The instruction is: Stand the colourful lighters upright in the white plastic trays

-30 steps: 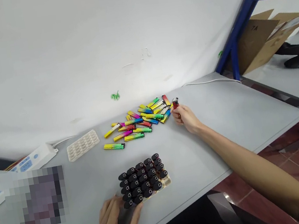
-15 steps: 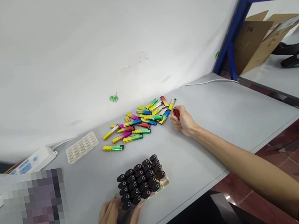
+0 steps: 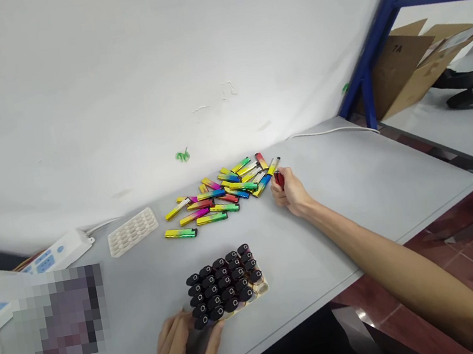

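Observation:
My right hand (image 3: 290,193) is closed around a red lighter (image 3: 280,179), right beside a loose pile of shiny, two-tone lighters (image 3: 216,193). My left hand (image 3: 179,350) grips the near left corner of a pale tray (image 3: 262,288), thumb on the front edge and fingers at the left side. Rows of lighters (image 3: 224,281) stand upright in that tray, black ends up. One bare slot shows at its near right corner.
Behind and to the left lies a second pale slotted tray (image 3: 133,233). Farther left are a white power strip (image 3: 59,255) and a blurred-out object (image 3: 68,326). A white cable (image 3: 332,129) runs along the wall, near a blue metal frame (image 3: 366,83) and cardboard box (image 3: 404,70).
The view has shifted very slightly. Both hands keep their places, the right still closed on the red lighter and the left still at the tray.

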A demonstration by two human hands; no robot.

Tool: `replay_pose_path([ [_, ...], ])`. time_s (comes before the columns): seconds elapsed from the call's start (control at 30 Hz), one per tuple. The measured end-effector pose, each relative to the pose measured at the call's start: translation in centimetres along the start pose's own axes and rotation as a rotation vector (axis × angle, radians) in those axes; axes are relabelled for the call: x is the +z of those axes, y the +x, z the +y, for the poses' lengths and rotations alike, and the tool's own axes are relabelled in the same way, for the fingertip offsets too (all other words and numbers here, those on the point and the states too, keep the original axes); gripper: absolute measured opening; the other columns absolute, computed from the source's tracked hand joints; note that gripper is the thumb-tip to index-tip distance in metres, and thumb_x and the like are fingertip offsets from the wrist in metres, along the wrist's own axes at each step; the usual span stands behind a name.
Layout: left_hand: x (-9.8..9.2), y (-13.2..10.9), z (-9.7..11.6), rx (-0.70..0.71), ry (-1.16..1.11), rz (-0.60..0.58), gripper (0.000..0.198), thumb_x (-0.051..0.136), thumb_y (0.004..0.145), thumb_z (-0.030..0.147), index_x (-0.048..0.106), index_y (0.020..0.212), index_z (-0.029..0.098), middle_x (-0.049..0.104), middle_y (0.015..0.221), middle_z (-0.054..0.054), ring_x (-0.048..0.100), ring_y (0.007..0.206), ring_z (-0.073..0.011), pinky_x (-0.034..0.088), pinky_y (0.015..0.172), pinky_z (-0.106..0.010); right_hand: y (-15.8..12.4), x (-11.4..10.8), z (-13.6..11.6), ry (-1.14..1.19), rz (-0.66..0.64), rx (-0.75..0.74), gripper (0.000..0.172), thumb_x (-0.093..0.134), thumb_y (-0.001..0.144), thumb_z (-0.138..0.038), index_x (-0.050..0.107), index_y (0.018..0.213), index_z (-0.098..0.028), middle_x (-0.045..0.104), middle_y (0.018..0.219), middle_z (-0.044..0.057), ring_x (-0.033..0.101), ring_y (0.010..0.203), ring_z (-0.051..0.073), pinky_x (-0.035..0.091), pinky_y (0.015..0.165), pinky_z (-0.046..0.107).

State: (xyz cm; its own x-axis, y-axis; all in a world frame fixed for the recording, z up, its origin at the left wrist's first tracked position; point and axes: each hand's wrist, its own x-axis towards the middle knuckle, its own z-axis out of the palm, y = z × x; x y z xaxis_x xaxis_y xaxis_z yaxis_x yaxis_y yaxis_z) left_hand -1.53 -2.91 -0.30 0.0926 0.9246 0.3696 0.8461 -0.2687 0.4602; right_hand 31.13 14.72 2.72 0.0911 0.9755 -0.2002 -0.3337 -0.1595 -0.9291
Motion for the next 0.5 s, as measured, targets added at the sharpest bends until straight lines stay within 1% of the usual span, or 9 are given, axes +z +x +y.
replay_pose_path([
  [0.13, -0.28, 0.35, 0.44, 0.006, 0.016, 0.004, 0.029, 0.062, 0.088, 0.053, 0.063, 0.1, 0.027, 0.069, 0.093, -0.001, 0.064, 0.087, -0.0216, 0.051, 0.074, -0.032, 0.11, 0.0, 0.04, -0.014, 0.003, -0.008, 0.051, 0.037, 0.092, -0.06, 0.027, 0.057, -0.024, 0.015, 0.048, -0.007, 0.005, 0.043, 0.009, 0.006, 0.04, 0.025],
  [0.33, -0.32, 0.39, 0.58, -0.005, 0.0, -0.006, 0.028, 0.062, 0.087, 0.053, 0.062, 0.094, 0.026, 0.068, 0.09, 0.0, 0.064, 0.086, -0.021, 0.05, 0.072, -0.031, -0.09, 0.03, -0.07, -0.032, -0.013, 0.004, 0.055, 0.035, 0.091, -0.068, 0.03, 0.059, -0.024, 0.016, 0.048, -0.008, 0.008, 0.042, 0.009, 0.008, 0.04, 0.024],
  [0.4, -0.22, 0.3, 0.49, -0.018, -0.005, -0.016, 0.028, 0.063, 0.087, 0.052, 0.062, 0.093, 0.025, 0.067, 0.09, 0.0, 0.063, 0.085, -0.0206, 0.05, 0.072, -0.031, -0.08, -0.08, 0.12, -0.041, -0.055, -0.014, 0.057, 0.033, 0.09, -0.071, 0.035, 0.06, -0.023, 0.018, 0.049, -0.008, 0.01, 0.042, 0.009, 0.011, 0.04, 0.024],
  [0.5, -0.07, 0.19, 0.42, -0.026, -0.015, -0.022, 0.027, 0.063, 0.087, 0.052, 0.061, 0.091, 0.025, 0.067, 0.09, -0.001, 0.062, 0.087, -0.0209, 0.05, 0.074, -0.031, 0.08, -0.18, 0.66, -0.077, -0.1, -0.113, 0.057, 0.033, 0.089, -0.073, 0.047, 0.067, -0.022, 0.027, 0.053, -0.007, 0.02, 0.043, 0.009, 0.018, 0.041, 0.023],
])
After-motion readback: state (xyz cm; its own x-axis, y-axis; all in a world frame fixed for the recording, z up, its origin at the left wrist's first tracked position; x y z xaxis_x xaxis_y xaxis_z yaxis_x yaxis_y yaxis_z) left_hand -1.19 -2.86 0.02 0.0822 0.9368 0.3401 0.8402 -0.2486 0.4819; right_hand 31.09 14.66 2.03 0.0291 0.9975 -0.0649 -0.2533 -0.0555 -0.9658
